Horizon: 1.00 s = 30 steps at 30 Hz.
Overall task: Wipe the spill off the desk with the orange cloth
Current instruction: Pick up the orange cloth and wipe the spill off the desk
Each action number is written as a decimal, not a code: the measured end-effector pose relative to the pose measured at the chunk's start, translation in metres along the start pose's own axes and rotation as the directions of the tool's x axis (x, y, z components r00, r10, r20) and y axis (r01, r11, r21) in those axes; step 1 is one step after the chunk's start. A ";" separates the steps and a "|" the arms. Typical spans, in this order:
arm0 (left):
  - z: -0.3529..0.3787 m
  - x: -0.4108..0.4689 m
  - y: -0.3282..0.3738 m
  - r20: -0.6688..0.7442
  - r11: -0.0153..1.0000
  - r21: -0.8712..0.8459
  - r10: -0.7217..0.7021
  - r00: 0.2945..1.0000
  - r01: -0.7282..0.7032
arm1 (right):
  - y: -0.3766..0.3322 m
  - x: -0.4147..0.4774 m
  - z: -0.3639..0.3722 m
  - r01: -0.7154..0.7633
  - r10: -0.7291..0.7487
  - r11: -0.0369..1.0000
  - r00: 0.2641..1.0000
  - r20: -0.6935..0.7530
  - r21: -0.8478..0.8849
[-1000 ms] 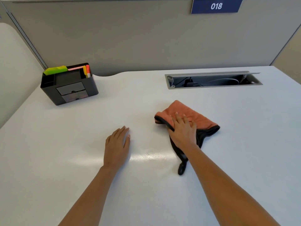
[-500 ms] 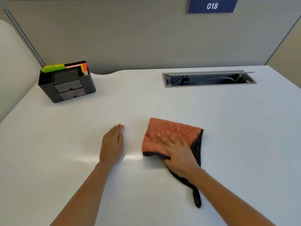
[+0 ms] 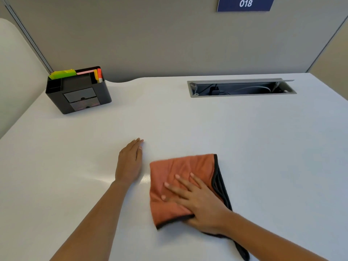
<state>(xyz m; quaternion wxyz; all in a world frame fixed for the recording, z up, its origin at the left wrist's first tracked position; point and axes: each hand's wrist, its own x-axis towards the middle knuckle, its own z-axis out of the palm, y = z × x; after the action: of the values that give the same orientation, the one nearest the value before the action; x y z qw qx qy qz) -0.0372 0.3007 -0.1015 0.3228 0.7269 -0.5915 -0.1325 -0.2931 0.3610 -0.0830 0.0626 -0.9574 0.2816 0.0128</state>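
Observation:
The orange cloth point(image 3: 180, 172) with a dark underside lies folded on the white desk point(image 3: 263, 147), near its front middle. My right hand point(image 3: 199, 202) presses flat on the cloth's near half, fingers spread and pointing left. A dark strip of the cloth trails out under my right forearm. My left hand point(image 3: 130, 162) rests palm down on the bare desk just left of the cloth, fingers together, holding nothing. A faint glossy streak point(image 3: 101, 178) shows on the desk beside my left wrist; I cannot tell whether it is liquid or glare.
A black desk organiser point(image 3: 79, 93) with green and orange notes stands at the back left. An open grey cable tray point(image 3: 241, 88) is set into the desk at the back right. Grey partition walls close the back and sides.
My right hand has dragged the cloth toward me and to the left across the desk. The left hand has stayed flat in about the same spot.

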 end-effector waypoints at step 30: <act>-0.070 0.043 0.029 -0.089 0.944 -0.330 -0.039 0.995 0.008 | -0.043 0.190 -0.019 -0.031 0.034 0.994 0.999 -0.028 0.103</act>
<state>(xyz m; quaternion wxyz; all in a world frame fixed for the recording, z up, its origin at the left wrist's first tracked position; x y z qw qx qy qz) -0.0081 0.2790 -0.0227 0.4655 0.6752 -0.5365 -0.1990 -0.1102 0.2919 -0.0705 0.1071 -0.9483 0.2982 -0.0151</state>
